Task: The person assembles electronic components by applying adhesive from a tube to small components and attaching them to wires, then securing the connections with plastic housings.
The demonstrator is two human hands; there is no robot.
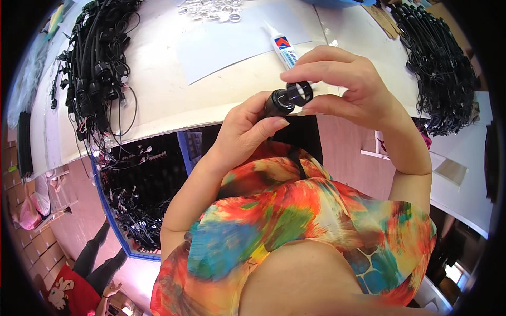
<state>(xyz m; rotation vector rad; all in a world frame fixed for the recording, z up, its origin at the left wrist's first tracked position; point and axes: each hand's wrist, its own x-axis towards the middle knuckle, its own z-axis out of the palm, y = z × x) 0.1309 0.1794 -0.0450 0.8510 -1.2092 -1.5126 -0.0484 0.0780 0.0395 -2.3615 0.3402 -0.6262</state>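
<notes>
My left hand (245, 126) is closed round a short black cylinder (275, 107), its open end turned up toward the right. Between the thumb and fingers of my right hand (356, 87) is a black ring-shaped cap (300, 94). The cap is tilted against or just beside the cylinder's mouth; I cannot tell whether they touch. Just beyond my right fingers a white squeeze tube (283, 50) with a pointed nozzle lies on a pale sheet (226, 50). Both hands are over the table's near edge.
Several clear round lenses (213, 9) lie at the table's far side. Black cable bundles hang at the left (97, 63) and right (443, 68). Below the table stands a blue-rimmed crate (122, 239) of black cabled parts. Another person in a red top (76, 292) is at lower left.
</notes>
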